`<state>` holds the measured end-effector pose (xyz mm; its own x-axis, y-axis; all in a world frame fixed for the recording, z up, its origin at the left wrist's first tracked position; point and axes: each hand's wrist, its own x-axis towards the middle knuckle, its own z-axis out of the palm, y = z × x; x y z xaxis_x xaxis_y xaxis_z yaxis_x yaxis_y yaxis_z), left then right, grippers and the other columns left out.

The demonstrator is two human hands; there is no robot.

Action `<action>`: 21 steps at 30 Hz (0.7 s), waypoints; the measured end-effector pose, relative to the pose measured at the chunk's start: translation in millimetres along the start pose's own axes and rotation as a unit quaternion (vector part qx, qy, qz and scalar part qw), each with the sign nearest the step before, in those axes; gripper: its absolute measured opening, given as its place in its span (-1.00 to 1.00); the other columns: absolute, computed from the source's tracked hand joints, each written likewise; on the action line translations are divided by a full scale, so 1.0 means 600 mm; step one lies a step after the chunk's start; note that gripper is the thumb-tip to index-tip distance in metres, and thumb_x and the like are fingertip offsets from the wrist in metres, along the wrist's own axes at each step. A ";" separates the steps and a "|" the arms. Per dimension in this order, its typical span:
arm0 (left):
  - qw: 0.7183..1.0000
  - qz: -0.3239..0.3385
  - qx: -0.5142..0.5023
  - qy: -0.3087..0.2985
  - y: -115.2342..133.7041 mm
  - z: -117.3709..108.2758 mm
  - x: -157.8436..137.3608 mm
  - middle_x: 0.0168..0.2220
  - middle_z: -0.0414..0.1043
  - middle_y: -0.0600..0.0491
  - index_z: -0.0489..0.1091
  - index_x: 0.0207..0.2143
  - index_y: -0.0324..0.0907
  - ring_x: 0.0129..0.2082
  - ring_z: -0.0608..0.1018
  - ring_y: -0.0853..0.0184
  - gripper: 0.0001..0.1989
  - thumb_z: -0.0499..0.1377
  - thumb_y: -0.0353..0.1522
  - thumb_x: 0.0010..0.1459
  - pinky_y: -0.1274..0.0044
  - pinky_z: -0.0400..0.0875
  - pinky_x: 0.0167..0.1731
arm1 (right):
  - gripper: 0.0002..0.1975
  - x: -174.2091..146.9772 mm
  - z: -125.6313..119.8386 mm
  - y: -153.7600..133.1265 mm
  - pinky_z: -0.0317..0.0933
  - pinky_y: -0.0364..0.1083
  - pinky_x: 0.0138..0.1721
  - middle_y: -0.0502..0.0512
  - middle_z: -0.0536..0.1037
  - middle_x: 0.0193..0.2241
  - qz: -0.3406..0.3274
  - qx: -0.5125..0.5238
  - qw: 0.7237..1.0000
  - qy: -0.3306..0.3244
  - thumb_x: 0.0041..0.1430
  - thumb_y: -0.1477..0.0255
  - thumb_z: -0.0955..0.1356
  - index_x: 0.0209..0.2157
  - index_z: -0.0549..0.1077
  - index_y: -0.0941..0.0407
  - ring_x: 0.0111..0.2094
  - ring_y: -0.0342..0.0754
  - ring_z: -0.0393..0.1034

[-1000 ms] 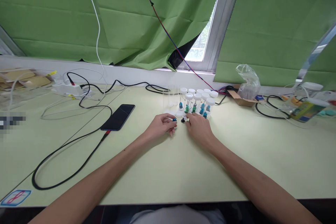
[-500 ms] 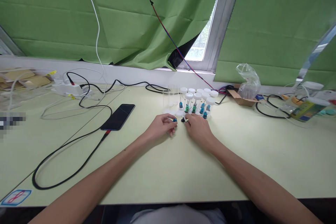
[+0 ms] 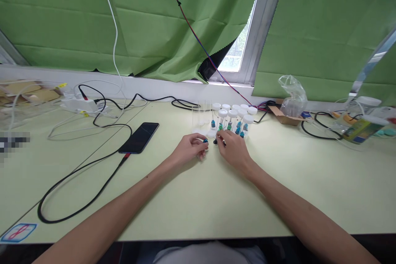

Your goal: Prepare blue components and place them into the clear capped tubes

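Observation:
My left hand (image 3: 192,146) pinches a small dark-blue piece (image 3: 205,141) between thumb and fingertips, just above the table. My right hand (image 3: 232,147) is closed, its fingers bent down beside a small black piece (image 3: 215,142) on the tabletop. Whatever its fingertips hold is hidden from me. Right behind both hands stands a cluster of clear tubes with white caps (image 3: 248,119), with small blue and green pieces (image 3: 213,123) inside several of them. Clear tubes without caps (image 3: 196,120) stand at the cluster's left end.
A black phone (image 3: 139,137) lies to the left, with a black cable (image 3: 58,177) looping from it. Farther left is a white power strip (image 3: 78,105). At the back right are a cardboard box (image 3: 286,119) with a plastic bag (image 3: 292,97) and a yellow-green container (image 3: 365,129).
My right hand has shifted slightly, its fingertips now farther over the black piece and partly covering it. My left hand stays nearly still with the blue piece.

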<state>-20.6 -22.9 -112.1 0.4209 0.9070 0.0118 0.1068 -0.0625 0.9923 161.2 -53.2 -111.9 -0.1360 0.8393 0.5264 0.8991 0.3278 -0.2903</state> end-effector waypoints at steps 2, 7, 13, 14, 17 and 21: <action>1.000 0.006 0.002 0.007 -0.003 -0.002 0.002 -0.52 0.47 0.06 0.41 -0.24 -0.23 -0.59 0.48 0.38 -0.70 0.31 -0.25 0.01 0.48 0.41 -0.50 | -0.82 -0.005 0.005 -0.004 0.12 -0.14 -0.33 0.11 0.56 -0.33 -0.035 0.050 0.997 -0.036 0.30 0.51 0.23 -0.25 0.48 0.14 -0.34 -0.08 0.42; 0.999 0.021 0.013 0.031 -0.006 -0.005 0.004 -0.55 0.45 0.07 0.44 -0.25 -0.23 -0.58 0.47 0.38 -0.71 0.31 -0.25 0.00 0.50 0.39 -0.49 | -0.84 -0.017 0.014 -0.014 0.11 -0.17 -0.37 0.02 0.55 -0.43 -0.088 0.131 0.979 -0.131 0.27 0.52 0.26 -0.21 0.48 0.14 -0.42 -0.12 0.38; 0.999 0.021 0.005 0.039 0.003 -0.001 0.001 -0.56 0.46 0.07 0.45 -0.26 -0.23 -0.59 0.46 0.38 -0.71 0.31 -0.26 -0.03 0.50 0.37 -0.49 | -0.81 -0.016 0.010 -0.014 0.13 -0.17 -0.36 0.02 0.56 -0.43 -0.065 0.137 0.979 -0.139 0.30 0.50 0.25 -0.16 0.49 0.14 -0.42 -0.12 0.39; 0.999 0.021 0.003 0.040 0.003 -0.001 0.001 -0.56 0.46 0.07 0.45 -0.27 -0.23 -0.59 0.47 0.37 -0.71 0.31 -0.26 -0.03 0.49 0.38 -0.49 | -0.81 -0.015 0.009 -0.013 0.13 -0.17 -0.36 0.03 0.56 -0.43 -0.063 0.136 0.979 -0.141 0.30 0.50 0.25 -0.16 0.49 0.14 -0.42 -0.12 0.39; 0.999 0.023 0.000 0.041 0.001 -0.001 0.001 -0.54 0.48 0.05 0.45 -0.27 -0.22 -0.58 0.49 0.36 -0.72 0.30 -0.26 -0.03 0.48 0.40 -0.47 | -0.81 -0.015 0.009 -0.013 0.14 -0.17 -0.36 0.03 0.56 -0.43 -0.061 0.139 0.978 -0.141 0.29 0.50 0.26 -0.16 0.50 0.14 -0.41 -0.12 0.40; 0.999 0.027 0.005 0.040 -0.001 -0.003 0.001 -0.53 0.48 0.04 0.44 -0.26 -0.22 -0.56 0.50 0.35 -0.73 0.28 -0.26 0.00 0.47 0.41 -0.45 | -0.79 -0.016 0.011 -0.013 0.13 -0.17 -0.37 0.02 0.56 -0.45 -0.064 0.147 0.977 -0.138 0.30 0.49 0.25 -0.15 0.49 0.15 -0.43 -0.12 0.39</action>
<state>-21.8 -21.3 -112.6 0.3533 0.9325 0.0749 0.0955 -0.1156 0.9887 153.0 -60.9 -120.0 -0.3831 0.8545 0.3507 0.7138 0.5149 -0.4747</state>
